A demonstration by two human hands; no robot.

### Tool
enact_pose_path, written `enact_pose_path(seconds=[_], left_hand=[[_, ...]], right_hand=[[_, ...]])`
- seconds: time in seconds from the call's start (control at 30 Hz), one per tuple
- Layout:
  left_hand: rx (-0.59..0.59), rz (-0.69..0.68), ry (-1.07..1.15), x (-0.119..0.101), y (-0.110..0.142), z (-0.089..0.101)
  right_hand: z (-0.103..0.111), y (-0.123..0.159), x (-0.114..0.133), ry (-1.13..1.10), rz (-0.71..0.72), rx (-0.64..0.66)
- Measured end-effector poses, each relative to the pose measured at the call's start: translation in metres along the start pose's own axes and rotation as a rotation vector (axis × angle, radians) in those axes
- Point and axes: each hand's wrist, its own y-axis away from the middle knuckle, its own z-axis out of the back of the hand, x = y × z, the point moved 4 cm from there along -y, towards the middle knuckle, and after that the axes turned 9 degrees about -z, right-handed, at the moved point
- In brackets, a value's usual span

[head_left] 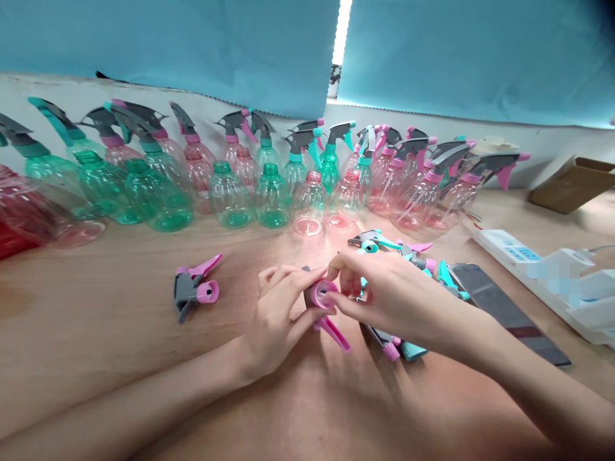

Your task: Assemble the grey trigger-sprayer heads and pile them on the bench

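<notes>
A spray head (325, 294) with a grey body, a pink collar and a pink trigger is held above the table, collar opening towards me. My left hand (278, 314) is closed around it from the left, thumb below and fingers above. From the right, my right hand (372, 282) has its thumb and index finger closed at the collar rim. Whether a small part sits between those fingertips I cannot make out. Another pink and grey spray head (207, 291) lies to the left. Several loose pink and turquoise spray heads (391, 349) lie beside and partly behind my right hand.
Rows of clear green bottles (233, 198) and pink bottles (310, 205) stand along the back, some with spray heads on. To the right are a dark flat phone-like slab (509, 314), a white power strip (533, 275) and a brown cardboard box (571, 186).
</notes>
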Motion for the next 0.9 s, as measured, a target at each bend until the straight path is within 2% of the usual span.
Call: enact_pose_path(seconds=[0.13, 0.27, 0.4, 0.57, 0.8, 0.9], left_hand=[[-0.039, 0.11, 0.03, 0.004, 0.001, 0.002], [-0.043, 0.094, 0.042, 0.003, 0.0, 0.002], [-0.053, 0.033, 0.047, 0.001, -0.001, 0.003], [-0.056, 0.051, 0.024, 0.005, 0.001, 0.004], [-0.08, 0.067, 0.002, 0.01, 0.002, 0.007], [-0.076, 0.1, 0.012, 0.011, 0.002, 0.007]], right_hand=[[0.001, 0.008, 0.005, 0.149, -0.021, -0.017], [-0.004, 0.011, 0.011, 0.096, -0.082, 0.067], [-0.005, 0.006, 0.009, -0.076, -0.108, 0.134], [-0.008, -0.001, -0.001, -0.403, -0.106, 0.295], [-0.027, -0.012, -0.021, -0.734, -0.219, 0.314], [-0.033, -0.015, -0.024, -0.806, -0.229, 0.298]])
